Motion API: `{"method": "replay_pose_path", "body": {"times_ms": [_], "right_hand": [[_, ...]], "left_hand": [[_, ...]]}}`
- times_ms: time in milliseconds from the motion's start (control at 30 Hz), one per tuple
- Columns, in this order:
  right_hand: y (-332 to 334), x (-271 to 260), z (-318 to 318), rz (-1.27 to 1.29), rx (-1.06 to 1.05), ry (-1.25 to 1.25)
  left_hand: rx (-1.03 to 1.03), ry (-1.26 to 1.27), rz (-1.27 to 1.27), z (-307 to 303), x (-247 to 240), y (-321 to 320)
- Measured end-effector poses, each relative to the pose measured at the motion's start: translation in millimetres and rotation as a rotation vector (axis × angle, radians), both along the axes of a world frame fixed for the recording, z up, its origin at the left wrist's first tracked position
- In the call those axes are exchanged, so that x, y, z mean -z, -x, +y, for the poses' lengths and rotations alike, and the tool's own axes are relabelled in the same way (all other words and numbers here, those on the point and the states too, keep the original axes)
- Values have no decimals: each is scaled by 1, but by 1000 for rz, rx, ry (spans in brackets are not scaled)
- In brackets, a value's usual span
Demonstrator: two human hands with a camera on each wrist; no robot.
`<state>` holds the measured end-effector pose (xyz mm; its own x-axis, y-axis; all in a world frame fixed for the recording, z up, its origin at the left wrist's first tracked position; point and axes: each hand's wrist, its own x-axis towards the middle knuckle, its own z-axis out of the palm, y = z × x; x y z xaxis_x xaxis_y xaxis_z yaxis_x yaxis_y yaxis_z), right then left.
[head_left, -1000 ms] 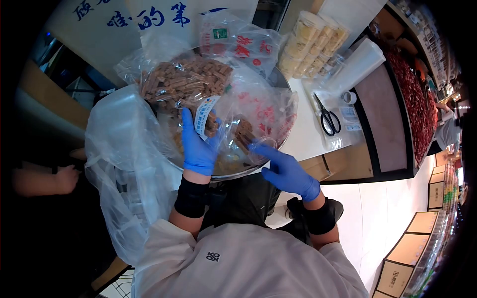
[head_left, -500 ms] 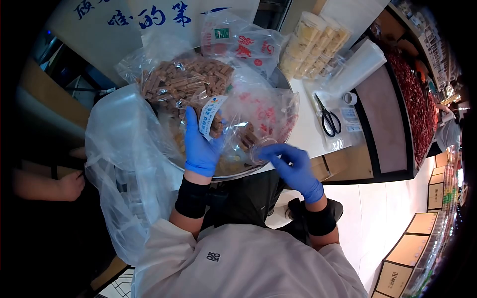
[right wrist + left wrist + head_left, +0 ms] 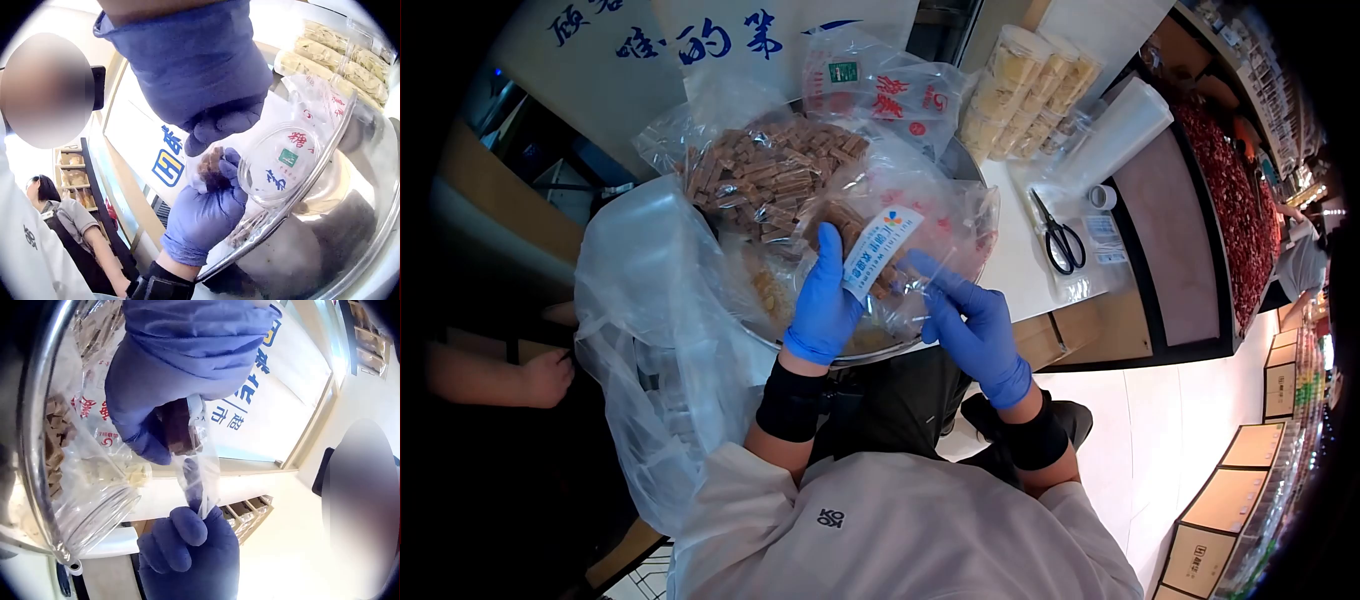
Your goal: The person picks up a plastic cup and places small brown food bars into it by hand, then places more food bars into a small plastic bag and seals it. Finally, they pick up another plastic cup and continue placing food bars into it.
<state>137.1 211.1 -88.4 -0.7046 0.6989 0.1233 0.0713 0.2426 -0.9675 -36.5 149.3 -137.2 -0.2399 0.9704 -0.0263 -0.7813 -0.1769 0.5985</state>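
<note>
In the head view, my gloved left hand (image 3: 825, 310) grips a small clear bag of brown sticks with a white label (image 3: 884, 246). My gloved right hand (image 3: 980, 340) is at the bag's right end. Seen from the left wrist, the left hand (image 3: 181, 369) curls round the brown contents (image 3: 182, 430), and the right hand (image 3: 190, 550) pinches the bag's plastic edge. The right wrist view has the right hand (image 3: 200, 81) above the left hand (image 3: 209, 215), with a clear round container (image 3: 281, 164) beside them.
A metal basin (image 3: 284, 219) holds a large bag of brown sticks (image 3: 775, 170). To the right are scissors (image 3: 1060, 235), stacked tubs (image 3: 1012, 85), a plastic roll (image 3: 1125, 130) and a small white roll (image 3: 1103, 197). Plastic sheeting (image 3: 650, 300) hangs at the left.
The left hand has shifted slightly right with the small bag, whose label now tilts to the right. The right hand has moved from beside the round container to the bag's end.
</note>
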Motion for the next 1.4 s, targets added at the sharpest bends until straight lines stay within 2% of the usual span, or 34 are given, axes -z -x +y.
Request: {"method": "replay_pose_path", "body": {"times_ms": [67,133,267,333,367,433,467,567,633,667,733,867,933,967,1033,1167,1233,1367,1400], "right_hand": [[2,1,1,30,3,55],[2,1,5,-216,55,-269],[2,12,10,-240,-5,-231],[4,22,9,-54,-61,-186],[6,26,9,-55,-58,-186],[9,36,8,83,-25,-208],[11,41,8,83,-28,-206],[15,44,9,159,-21,-106],[11,32,9,-104,19,-232],[9,27,8,-103,21,-232],[7,19,6,-125,86,-482],[9,30,7,39,168,-611],[9,13,4,-140,118,-571],[10,11,6,-139,118,-570],[9,9,10,-292,66,-644],[5,4,14,-283,82,-715],[4,7,15,-151,147,-785],[-3,10,11,-123,185,-693],[-2,13,13,-23,197,-715]], "left_hand": [[-13,38,35,0,-4,-4],[-51,92,69,0,-5,-9],[-142,119,118,-10,-7,-18],[-323,170,511,-15,15,-18],[-321,169,511,-20,21,-12],[60,461,1350,-31,24,2],[59,464,1349,-31,25,0],[-140,276,717,-16,-9,-23],[-252,145,294,-9,-26,-32],[-251,144,295,-8,-29,-31],[-125,68,117,-7,-32,-27],[-83,39,113,-10,-31,-29],[-215,17,52,-6,-40,-38],[-215,18,54,-6,-40,-39],[-169,-14,28,-6,-39,-40],[-73,-48,-1,-7,-30,-41],[-157,-37,-149,-5,-29,-43],[-210,-52,-158,-7,-30,-40],[-267,-47,-128,-4,-30,-40]]}}
